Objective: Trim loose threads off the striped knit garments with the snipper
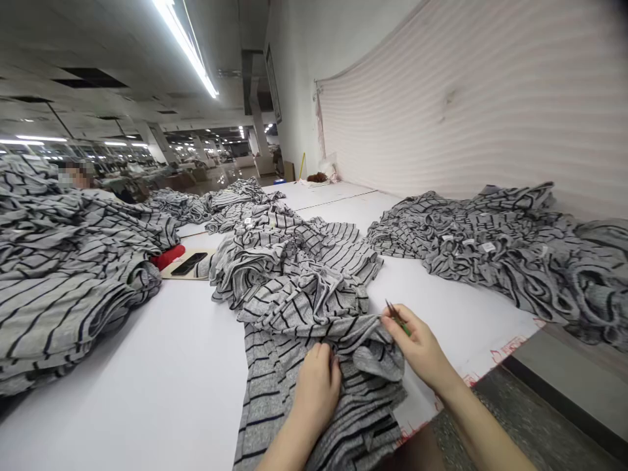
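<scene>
My left hand (316,399) is closed on a fold of a grey knit garment with black stripes (314,379), which lies bunched on the white table. My right hand (417,347) pinches the raised edge of the same fabric. In that hand is a small pointed tool with a green grip (398,318), its dark tip sticking up past my fingers. The tool may be thread snips or tweezers, but the picture does not settle which. More of the striped cloth runs away from my hands in a long crumpled heap (289,261).
Large piles of striped grey garments (495,245) lie along the right side against a pale ribbed wall. Others (63,261) rise at the left, where a person (76,176) stands. A black phone (189,263) rests on a beige board (176,275). The table's near edge (471,383) drops to a grey floor.
</scene>
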Tool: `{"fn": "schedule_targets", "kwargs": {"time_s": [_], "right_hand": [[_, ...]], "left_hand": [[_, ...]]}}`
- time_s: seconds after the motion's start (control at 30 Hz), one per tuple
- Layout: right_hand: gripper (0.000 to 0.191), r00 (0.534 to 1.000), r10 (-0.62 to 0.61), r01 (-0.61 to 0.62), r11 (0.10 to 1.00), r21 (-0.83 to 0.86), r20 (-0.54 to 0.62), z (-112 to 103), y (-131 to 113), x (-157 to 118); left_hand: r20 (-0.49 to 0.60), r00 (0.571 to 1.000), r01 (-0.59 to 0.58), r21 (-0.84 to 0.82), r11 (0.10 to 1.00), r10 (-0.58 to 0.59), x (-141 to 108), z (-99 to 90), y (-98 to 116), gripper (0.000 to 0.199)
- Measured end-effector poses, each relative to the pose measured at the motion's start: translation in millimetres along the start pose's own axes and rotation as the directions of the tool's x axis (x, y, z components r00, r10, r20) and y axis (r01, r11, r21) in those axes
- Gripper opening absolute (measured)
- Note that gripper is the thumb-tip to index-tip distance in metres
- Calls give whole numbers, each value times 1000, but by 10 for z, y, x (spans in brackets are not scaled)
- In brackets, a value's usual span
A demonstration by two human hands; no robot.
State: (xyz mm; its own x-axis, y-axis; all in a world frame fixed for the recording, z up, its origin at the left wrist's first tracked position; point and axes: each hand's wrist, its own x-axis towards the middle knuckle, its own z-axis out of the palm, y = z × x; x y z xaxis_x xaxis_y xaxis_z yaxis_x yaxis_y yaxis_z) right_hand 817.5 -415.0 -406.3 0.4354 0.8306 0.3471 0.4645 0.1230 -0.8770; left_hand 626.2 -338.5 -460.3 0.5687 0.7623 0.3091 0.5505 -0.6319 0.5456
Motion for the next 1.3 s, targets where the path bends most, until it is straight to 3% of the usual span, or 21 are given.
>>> {"fn": "schedule_targets", "kwargs": {"time_s": [0.1,0.2,0.27,0.37,0.43,0.57,0.7,0.77,0.83,0.93,1.0,1.1,1.2,1.3], "right_hand": [[23,999,-1,-12,961,-277,-48,-111,217,13],[17,998,-10,-14,926,-377,-62,-31,272,-115],[25,998,-57,41,933,-358,-33,92,183,-242],[33,984,-117,144,966,-215,134,294,-17,-370],[31,968,-107,134,985,-107,225,410,-95,-370],[24,964,-19,39,997,-70,266,535,-43,-269],[24,962,-7,29,997,-74,274,505,66,-252],[21,964,1,22,996,-82,265,477,97,-272],[18,965,23,5,994,-106,261,466,115,-293],[18,963,47,-11,991,-136,266,469,117,-326],[20,960,61,-21,989,-150,272,471,93,-353],[30,947,62,-11,987,-162,315,490,23,-395],[24,949,7,52,983,-176,316,539,-41,-409],[21,972,-58,105,974,-200,228,552,-51,-391]], "left_hand": [[-131,991,-35,-181,983,11,-191,-191,-119,13],[-331,944,-120,-324,938,7,-360,-347,-170,10],[-351,935,-169,-324,931,48,-399,-406,-156,14],[-330,939,-207,-309,928,100,-392,-430,-118,12],[-324,941,-193,-264,945,102,-395,-422,-120,9],[-224,966,-159,-120,980,129,-464,-434,-204,11],[-151,972,-191,-53,980,181,-467,-524,-216,12],[-32,994,-109,-158,981,105,-375,-540,-149,12],[113,993,49,-202,978,-26,-236,-499,-61,10],[168,981,104,-58,993,-93,-72,-357,28,10],[112,993,37,-38,999,-33,-61,-259,31,12],[-115,992,-61,-138,989,45,-177,-174,-17,14],[-331,938,-161,-159,974,101,-306,-172,-61,17],[-424,890,-230,-105,968,166,-353,-225,-88,22]]}}
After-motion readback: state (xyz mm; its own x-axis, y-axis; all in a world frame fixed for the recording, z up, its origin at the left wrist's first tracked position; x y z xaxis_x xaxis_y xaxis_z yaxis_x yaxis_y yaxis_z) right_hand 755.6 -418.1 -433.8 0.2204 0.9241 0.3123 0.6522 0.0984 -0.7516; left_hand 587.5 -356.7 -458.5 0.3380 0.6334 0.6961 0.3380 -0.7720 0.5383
